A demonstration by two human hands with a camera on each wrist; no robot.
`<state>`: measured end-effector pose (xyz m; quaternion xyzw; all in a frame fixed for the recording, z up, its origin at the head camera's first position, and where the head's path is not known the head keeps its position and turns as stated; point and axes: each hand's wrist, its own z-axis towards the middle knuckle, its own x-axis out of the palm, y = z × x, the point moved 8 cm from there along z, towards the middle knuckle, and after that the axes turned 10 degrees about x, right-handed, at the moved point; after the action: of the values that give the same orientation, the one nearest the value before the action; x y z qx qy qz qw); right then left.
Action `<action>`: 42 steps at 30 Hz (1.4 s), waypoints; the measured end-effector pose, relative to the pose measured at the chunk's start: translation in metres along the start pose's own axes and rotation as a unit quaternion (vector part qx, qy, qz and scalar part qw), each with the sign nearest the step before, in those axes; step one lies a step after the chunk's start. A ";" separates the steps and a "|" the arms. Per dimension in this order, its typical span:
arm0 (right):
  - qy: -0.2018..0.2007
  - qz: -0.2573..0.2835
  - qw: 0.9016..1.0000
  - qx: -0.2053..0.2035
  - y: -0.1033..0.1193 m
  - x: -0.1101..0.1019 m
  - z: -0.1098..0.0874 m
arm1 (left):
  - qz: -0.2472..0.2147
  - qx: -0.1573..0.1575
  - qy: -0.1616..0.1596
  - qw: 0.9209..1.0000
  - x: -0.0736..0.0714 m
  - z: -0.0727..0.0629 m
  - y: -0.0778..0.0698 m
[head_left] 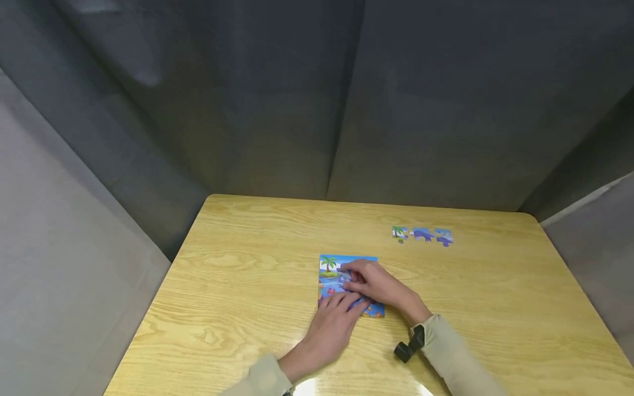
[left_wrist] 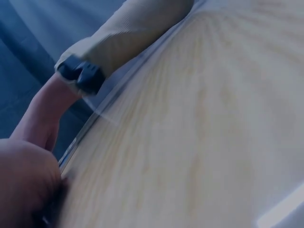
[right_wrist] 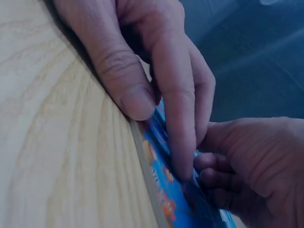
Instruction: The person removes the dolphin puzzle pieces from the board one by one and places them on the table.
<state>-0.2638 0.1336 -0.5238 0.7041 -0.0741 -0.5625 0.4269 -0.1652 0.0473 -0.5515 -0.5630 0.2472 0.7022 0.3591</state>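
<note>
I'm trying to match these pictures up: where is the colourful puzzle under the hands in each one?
Head: below and slightly right of centre, the puzzle partly covered by the left hand and right hand.
Left wrist: I can't make it out there.
Right wrist: lower middle, running off the bottom edge.
Shared landmark: the pale wooden table.

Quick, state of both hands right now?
Left hand: open, fingers resting on the puzzle.
Right hand: fingers bent over the puzzle; cannot tell whether it pinches anything.
</note>
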 end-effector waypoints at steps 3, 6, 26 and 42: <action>0.005 -0.026 1.000 0.012 0.001 0.003 0.004 | 0.019 -0.008 0.011 1.000 0.001 -0.005 -0.007; 0.016 -0.045 0.998 0.029 0.002 0.005 0.007 | 0.009 -0.021 0.002 1.000 0.001 -0.012 -0.013; 0.056 -0.055 0.994 0.075 0.010 0.015 0.018 | -0.012 -0.041 -0.021 0.999 -0.001 -0.016 -0.015; 0.030 -0.034 0.996 0.075 0.016 0.016 0.018 | -0.007 -0.039 -0.034 0.999 -0.003 -0.016 -0.014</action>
<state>-0.2671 0.1052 -0.5247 0.7529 -0.0796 -0.5479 0.3557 -0.1442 0.0437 -0.5519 -0.5542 0.2033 0.7276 0.3495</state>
